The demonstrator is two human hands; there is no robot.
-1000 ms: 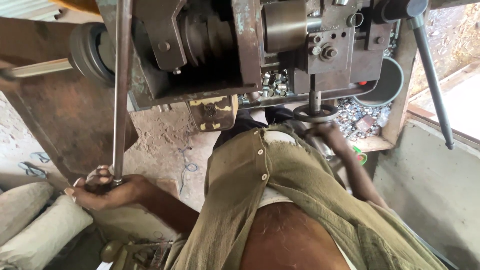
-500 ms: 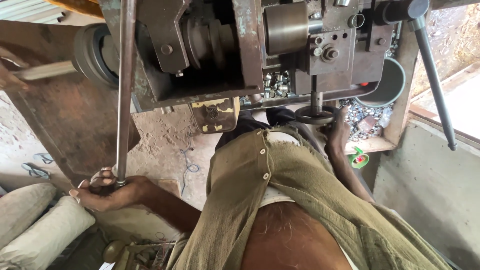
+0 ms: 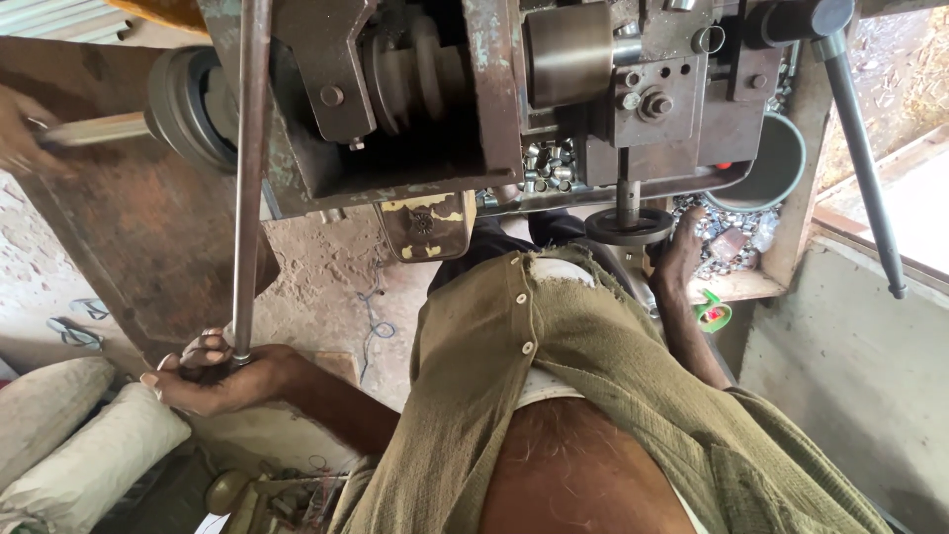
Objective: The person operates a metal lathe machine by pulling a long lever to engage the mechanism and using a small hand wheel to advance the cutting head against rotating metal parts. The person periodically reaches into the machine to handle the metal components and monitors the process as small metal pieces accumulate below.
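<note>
Left hand (image 3: 213, 376): lower left of the frame, palm turned up, fingers curled round the bottom end of the long steel lever (image 3: 247, 178); closed grip.
Steel lever: a thin round bar, running almost straight up from the left hand to the top edge of the frame, crossing in front of the machine body.
Right hand (image 3: 680, 255): right of centre, reaching up under the machine; fingertips lie against the edge of the dark round disc (image 3: 628, 225). Fingers look loosely bent, but whether they grip the disc or only touch it I cannot tell, the view is partly blocked.
Round disc: sits on a short vertical spindle, just below the machine head.
Machine (image 3: 435, 99): worn grey-green metal, fills the upper centre; stepped pulley visible inside the housing.
Second handle (image 3: 862, 158): dark bar slanting down the upper right, free of both hands.
Small metal parts (image 3: 546, 166): heap behind the spindle, centre.
Grey bowl (image 3: 766, 168): upper right, beside the parts.
Another person's hand (image 3: 25, 133): upper left edge, blurred.
Sacks (image 3: 74, 445): lower left corner.
</note>
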